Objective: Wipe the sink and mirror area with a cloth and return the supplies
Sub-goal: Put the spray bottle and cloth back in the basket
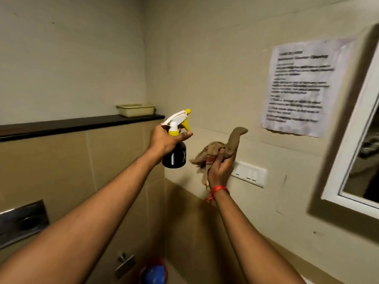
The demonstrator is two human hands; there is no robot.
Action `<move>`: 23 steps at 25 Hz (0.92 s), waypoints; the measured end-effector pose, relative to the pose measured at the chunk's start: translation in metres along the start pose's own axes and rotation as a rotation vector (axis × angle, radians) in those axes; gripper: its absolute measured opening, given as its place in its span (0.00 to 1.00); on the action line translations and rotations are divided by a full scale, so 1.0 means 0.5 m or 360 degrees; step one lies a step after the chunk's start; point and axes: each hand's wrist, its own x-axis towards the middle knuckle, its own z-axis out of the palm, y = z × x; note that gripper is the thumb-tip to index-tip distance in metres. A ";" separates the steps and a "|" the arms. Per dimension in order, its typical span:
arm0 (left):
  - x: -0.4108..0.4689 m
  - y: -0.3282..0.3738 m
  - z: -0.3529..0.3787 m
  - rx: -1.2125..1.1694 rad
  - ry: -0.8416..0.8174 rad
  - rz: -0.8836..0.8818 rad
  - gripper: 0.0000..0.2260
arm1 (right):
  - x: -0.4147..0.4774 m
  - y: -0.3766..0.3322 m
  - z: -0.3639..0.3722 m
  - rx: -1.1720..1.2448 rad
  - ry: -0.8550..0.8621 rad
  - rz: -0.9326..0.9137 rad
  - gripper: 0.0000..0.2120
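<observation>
A printed paper notice [301,87] is hanging on the beige wall [215,58] beside the mirror frame [340,124]; it is carrying a bold heading and several paragraphs of black text, but the motion blur is making every word unreadable; the black spray bottle [174,156], which the left hand [166,138] is holding, is showing a white printed mark, something like crossed scissors beside a comb, and no letters are legible on it; no brand or number is readable anywhere else.

Glossy plastic spray bottle [174,156], rough woven cloth [215,150], crinkled paper notice [303,87]
</observation>
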 end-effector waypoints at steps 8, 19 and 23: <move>0.293 -0.074 -0.206 0.0210 0.0674 -0.0035 0.09 | 0.225 0.039 0.279 -0.0534 -0.0409 -0.1542 0.31; 0.855 -0.261 -0.346 0.0467 0.0507 0.0147 0.10 | 0.635 0.225 0.793 -0.0460 -0.0962 -0.1834 0.34; 0.995 -0.364 -0.360 0.0350 0.0542 0.0033 0.11 | 0.715 0.272 0.967 -0.0460 -0.1110 -0.1783 0.32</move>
